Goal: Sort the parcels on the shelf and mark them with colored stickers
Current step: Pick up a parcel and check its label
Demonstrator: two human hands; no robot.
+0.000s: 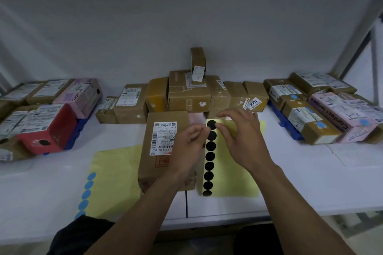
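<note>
While our left hand point(190, 141) curls over the near brown parcel point(153, 167), its thumb and forefinger meet at the left edge of the black sticker sheet point(238, 172), pinching it beside the two top dots. Our right hand point(238, 136) hovers over the same sheet with its fingers loosely spread and grips nothing; its thumb tip sits right at the topmost dot, though we cannot tell whether it touches.

We count eight black stickers point(209, 166) in one column down that yellow sheet, the second partly hidden by our fingers. A second yellow sheet point(116, 172) lies left of the parcel and shows five blue stickers point(86, 194), the lowest cut off by dark clothing.

Both sheets and the parcel rest on the white shelf point(310, 172), the parcel between them and touching the black sheet. Three groups of parcels stand further back: a left group point(41, 118), a middle pile point(186, 93) and a right group point(323, 109).
</note>
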